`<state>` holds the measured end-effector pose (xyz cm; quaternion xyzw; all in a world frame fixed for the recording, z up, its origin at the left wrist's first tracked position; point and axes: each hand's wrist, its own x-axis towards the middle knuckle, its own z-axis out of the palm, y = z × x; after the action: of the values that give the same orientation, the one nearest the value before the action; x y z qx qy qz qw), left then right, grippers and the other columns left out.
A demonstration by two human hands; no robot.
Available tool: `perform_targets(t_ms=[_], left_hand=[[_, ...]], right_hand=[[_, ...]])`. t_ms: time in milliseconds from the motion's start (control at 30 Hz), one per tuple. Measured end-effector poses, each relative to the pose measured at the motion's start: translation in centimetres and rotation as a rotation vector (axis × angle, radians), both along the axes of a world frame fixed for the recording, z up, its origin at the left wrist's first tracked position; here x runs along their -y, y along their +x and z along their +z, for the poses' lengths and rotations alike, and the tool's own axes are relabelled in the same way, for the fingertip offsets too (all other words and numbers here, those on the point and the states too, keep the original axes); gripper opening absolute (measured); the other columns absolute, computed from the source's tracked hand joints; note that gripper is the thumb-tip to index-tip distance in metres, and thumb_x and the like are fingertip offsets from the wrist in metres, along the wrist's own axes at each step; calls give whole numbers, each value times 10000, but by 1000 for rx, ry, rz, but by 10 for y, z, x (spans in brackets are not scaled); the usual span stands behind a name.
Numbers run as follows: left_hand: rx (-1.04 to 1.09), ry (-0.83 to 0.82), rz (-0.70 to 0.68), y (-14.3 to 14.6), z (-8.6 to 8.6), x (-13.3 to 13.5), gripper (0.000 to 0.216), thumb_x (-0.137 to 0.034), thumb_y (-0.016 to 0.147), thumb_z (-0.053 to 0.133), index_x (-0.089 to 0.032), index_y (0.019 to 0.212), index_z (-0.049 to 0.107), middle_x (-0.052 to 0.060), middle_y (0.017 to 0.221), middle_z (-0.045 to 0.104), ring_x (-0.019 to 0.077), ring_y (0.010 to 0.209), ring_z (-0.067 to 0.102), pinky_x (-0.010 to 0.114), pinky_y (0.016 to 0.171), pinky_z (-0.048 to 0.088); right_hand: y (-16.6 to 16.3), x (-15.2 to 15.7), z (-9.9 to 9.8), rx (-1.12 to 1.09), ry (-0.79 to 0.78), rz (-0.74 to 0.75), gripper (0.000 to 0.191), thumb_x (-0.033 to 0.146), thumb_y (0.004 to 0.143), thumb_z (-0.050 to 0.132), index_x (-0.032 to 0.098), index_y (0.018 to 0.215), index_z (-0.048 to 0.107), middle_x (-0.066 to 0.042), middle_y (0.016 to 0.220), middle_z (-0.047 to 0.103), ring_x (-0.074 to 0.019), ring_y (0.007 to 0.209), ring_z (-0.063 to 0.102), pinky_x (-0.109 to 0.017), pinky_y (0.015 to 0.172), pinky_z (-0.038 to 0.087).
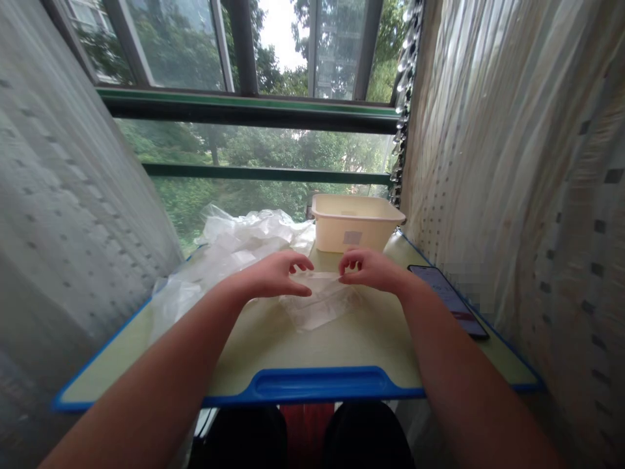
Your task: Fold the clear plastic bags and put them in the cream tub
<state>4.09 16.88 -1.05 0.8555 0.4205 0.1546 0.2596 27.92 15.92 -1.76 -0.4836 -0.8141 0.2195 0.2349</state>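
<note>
A clear plastic bag (317, 309) lies in loose folds on the table between and below my hands. My left hand (279, 273) is at the bag's left side, thumb and fingers spread apart with a gap between them. On the other side my right hand (372, 268) has its fingers curled in towards the thumb, closed at the bag's upper right edge. The exact contact of the right fingertips is small and partly hidden.
A crumpled heap of clear plastic bags (234, 241) covers the table's back left. A cream plastic bin (336, 234) stands at the back. At the right edge lies a phone (452, 303). The table (312, 352) has a blue rim, with curtains on both sides.
</note>
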Motion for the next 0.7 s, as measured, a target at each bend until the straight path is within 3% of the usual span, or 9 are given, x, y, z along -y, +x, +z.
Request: perform_targets(t_ms=[133,333,567,700], left_hand=[[-48,-23,-41,2,6,8,485,-545,601,631,-242,980,630,40,971,617,207,878,562,275,708,442],[-66,69,-82,5,5,13,516,-554,575,651,-236,981,620,39,980,612,204,864,562,277,721,437],[66,194,-29,10,-2,12,706,-546,560,671,-199,1153,512,91,1067,589,232,926,553,331,772,451],[108,228,26,14,-13,4,522,-446,645,637,-201,1096,544,61,942,626,195,818,581,305,700,463]], right_hand=[[2,3,2,95,-88,61,156,313,620,659,197,724,659,-6,796,537,-139,718,488,-229,624,386],[0,3,2,83,-120,32,165,303,634,634,182,747,640,4,716,533,-123,646,480,-217,565,374],[-6,-3,-6,-31,45,-61,111,259,688,555,161,734,581,6,679,544,-110,610,473,-216,555,365],[-10,-5,-9,-104,77,-47,146,281,706,533,153,751,587,14,647,507,-105,594,443,-220,544,346]])
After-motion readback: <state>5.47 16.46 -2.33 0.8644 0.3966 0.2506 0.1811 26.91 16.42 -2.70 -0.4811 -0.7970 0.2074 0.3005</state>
